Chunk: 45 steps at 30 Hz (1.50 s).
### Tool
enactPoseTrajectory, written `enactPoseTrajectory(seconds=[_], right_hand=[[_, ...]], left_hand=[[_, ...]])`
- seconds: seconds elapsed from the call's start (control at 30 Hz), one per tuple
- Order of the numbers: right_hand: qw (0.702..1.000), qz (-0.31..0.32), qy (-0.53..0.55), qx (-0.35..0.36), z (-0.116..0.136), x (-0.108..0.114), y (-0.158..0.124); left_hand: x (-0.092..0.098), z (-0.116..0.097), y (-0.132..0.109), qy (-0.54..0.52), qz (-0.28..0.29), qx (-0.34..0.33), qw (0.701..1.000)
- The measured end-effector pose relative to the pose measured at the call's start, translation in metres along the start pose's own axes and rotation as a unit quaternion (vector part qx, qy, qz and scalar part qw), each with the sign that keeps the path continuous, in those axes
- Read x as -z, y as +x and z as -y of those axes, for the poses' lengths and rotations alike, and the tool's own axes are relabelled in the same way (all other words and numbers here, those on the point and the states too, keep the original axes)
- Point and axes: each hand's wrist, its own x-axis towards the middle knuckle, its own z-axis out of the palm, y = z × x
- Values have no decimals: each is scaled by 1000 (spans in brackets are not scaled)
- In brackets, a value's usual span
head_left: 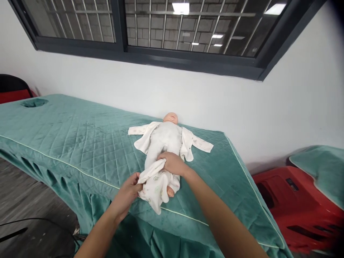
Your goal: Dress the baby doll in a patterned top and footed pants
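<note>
The doll [168,138] lies on the bed [80,132], head toward the wall; the pants [154,190], as they appear to be, are bunched about its lower legs at the near edge. The left hand [127,193] has its fingers pinching the pants' edge; the right hand [173,163] has its fingers closed on a gathered fold. Risks, as judged: a hard tug could drag the doll over the edge; bunched cloth could snag the exposed foot [170,191]. Count: one doll, one pair of pants, one open shirt [146,139], one bed, two hands, one visible foot.
</note>
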Motion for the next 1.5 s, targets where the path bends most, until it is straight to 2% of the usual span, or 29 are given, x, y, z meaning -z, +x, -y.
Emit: enactPoseTrajectory(seconds=[0.13,0.27,0.43,0.6,0.73,0.87,0.93,1.0,1.07,1.17,1.23,1.3,1.4,1.43,1.5], right_hand=[[999,2,36,11,-2,2,1],[998,8,63,12,-6,4,1],[993,1,112,-30,-11,9,5],[991,-35,127,-28,-17,9,11],[985,-70,151,-53,-23,7,19],[967,-95,230,-44,-25,9,27],[958,-98,268,-40,-23,14,27],[953,-86,289,-33,-19,22,23],[952,-55,301,-29,-17,34,16],[944,1,326,-51,-19,52,4],[932,9,354,-73,-25,62,0],[918,-3,387,-88,-31,67,2],[892,-16,439,-102,-40,65,11],[884,-19,455,-107,-43,62,14],[863,-31,493,-109,-49,53,19]], left_hand=[[9,2,32,135,-75,-65,986],[17,-5,59,232,-95,-125,960],[16,-18,81,245,-93,-187,947],[14,-23,107,257,-101,-256,926],[19,-32,128,338,-92,-311,884],[20,-44,145,423,-84,-347,833],[18,-48,149,470,-92,-358,802],[17,-52,150,491,-96,-364,785],[19,-58,149,467,-68,-353,808],[26,-71,149,371,48,-295,879],[30,-82,152,280,122,-252,918],[28,-93,160,202,141,-231,941],[13,-110,175,209,103,-219,947],[6,-115,179,247,117,-211,939],[-5,-122,185,325,200,-182,906]])
